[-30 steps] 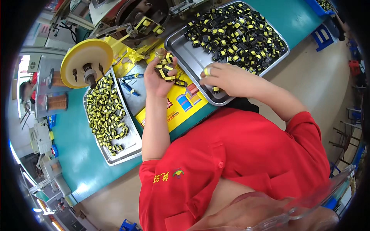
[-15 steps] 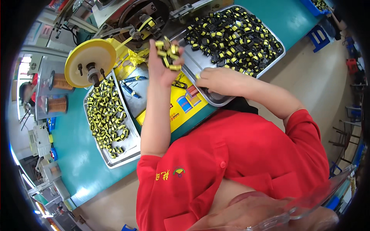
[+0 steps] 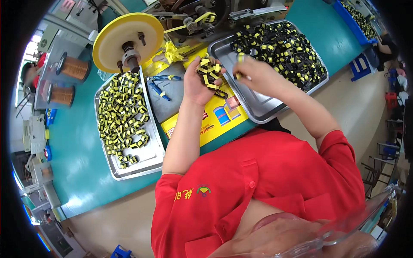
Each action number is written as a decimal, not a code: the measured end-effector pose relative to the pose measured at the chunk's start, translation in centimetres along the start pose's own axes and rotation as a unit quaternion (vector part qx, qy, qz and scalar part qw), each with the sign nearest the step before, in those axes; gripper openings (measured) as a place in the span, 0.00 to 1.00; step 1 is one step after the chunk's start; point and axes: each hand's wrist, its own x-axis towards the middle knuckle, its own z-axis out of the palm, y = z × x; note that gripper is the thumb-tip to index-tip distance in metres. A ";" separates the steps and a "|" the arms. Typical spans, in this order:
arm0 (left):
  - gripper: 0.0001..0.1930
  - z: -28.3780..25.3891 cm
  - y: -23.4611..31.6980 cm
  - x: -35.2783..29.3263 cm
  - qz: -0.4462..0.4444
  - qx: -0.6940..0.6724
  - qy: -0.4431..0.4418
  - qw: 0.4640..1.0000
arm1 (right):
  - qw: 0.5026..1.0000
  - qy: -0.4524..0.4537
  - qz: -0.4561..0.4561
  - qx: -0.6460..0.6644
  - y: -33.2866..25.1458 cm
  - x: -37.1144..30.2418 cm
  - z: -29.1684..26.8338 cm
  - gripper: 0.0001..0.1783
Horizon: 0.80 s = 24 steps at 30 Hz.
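My left hand is cupped palm up around a handful of small black coils with yellow tape. My right hand is over the near left part of the right steel tray. Its fingers are pinched on a yellow-taped coil, slightly smeared by motion. A heap of black-and-yellow coils fills the tray's far part. On the left, another steel tray holds many similar coils. Below my left fingers lies a dark, looped tool, partly hidden.
A winding machine with a yellow tape reel stands beyond my hands. Blue-handled tools rest on a grey plate beside a yellow printed sheet. Copper wire spools stand far left; a blue bin is far right.
My left hand has lowered with its handful of coils. My right hand has risen from the tray's bottom with a coil in its fingers. The whole view has shifted a little.
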 end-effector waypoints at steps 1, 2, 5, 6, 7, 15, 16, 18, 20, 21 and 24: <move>0.19 -0.1 0.0 0.1 -0.001 -0.001 0.001 1.000 | 0.995 0.084 -0.012 0.053 0.2 1.2 0.1 0.12; 0.19 -0.2 0.0 0.1 0.001 -0.002 0.002 1.000 | 0.980 0.168 -0.022 0.106 0.3 2.5 0.4 0.12; 0.20 0.1 0.0 -0.2 -0.010 -0.016 -0.003 1.000 | 0.964 0.250 -0.008 0.091 -1.5 5.0 0.6 0.13; 0.20 0.2 0.0 -0.2 -0.009 -0.015 -0.003 1.000 | 0.960 0.272 0.008 0.062 -1.8 5.5 0.5 0.13; 0.20 0.2 0.0 -0.1 -0.007 -0.018 -0.011 1.000 | 0.959 0.273 0.041 0.070 -1.6 6.0 0.9 0.14; 0.14 0.7 -0.5 -0.6 0.011 0.024 -0.012 1.000 | 0.935 0.275 -0.008 0.225 -1.6 4.6 1.9 0.14; 0.13 0.8 -0.6 -0.7 0.014 0.045 -0.003 0.999 | 0.932 0.267 -0.006 0.243 -1.5 4.5 2.1 0.14; 0.13 0.8 -0.7 -0.8 0.013 0.045 -0.005 0.999 | 0.929 0.262 -0.003 0.261 -1.5 4.1 2.0 0.15; 0.13 0.7 -0.9 -0.9 0.014 0.045 -0.005 0.999 | 0.942 0.255 -0.026 0.215 -1.5 3.8 1.7 0.15; 0.13 0.6 -1.1 -0.9 0.015 0.050 -0.012 0.999 | 0.942 0.255 -0.027 0.216 -1.4 3.7 1.8 0.15; 0.12 1.3 -1.2 -1.2 0.019 0.069 -0.021 0.997 | 0.938 0.251 -0.033 0.235 -1.2 3.4 2.2 0.17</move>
